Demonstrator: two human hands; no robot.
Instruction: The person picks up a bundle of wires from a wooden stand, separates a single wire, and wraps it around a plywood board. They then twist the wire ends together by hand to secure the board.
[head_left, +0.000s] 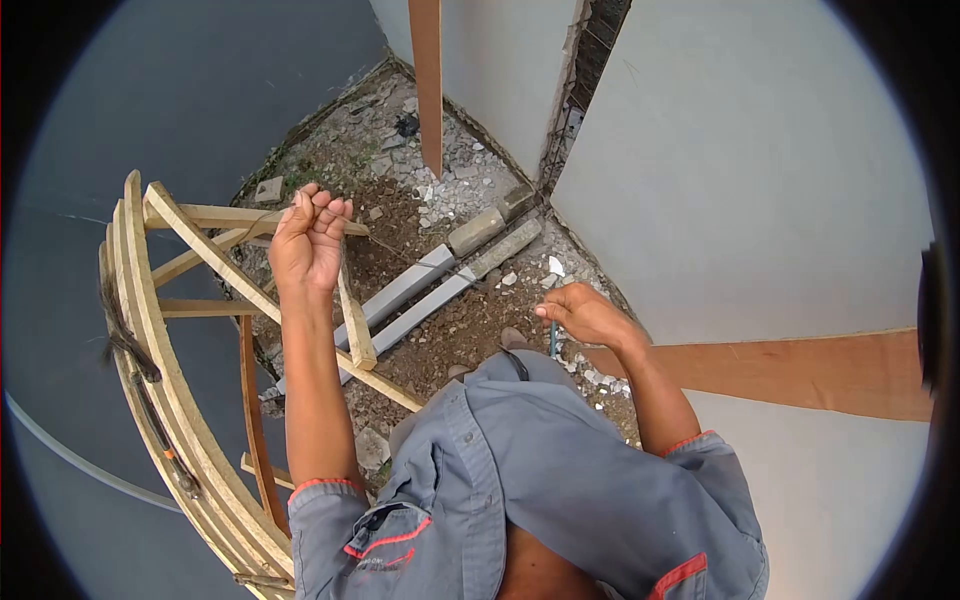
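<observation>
My left hand (pixel 312 245) is raised with its fingers curled closed round a thin dark wire (pixel 385 243). The wire slants from the fingers down to the right over the rubble. My right hand (pixel 588 314) is closed in front of my waist. A slim teal piece (pixel 554 340) sticks out below its fingers, like a tool's handle; the rest of it is hidden. Closest to my left hand stands a frame of pale wooden battens (pixel 225 270), its braces passing behind the hand and forearm.
Dark wire strands (pixel 122 320) hang over the curved battens on the left. Two long grey-and-concrete posts (pixel 410 285) lie on the rubble-strewn ground (pixel 445 350). A brown upright board (pixel 426 95) stands ahead; another brown board (pixel 790 370) is at right. Walls (pixel 740 170) enclose the corner.
</observation>
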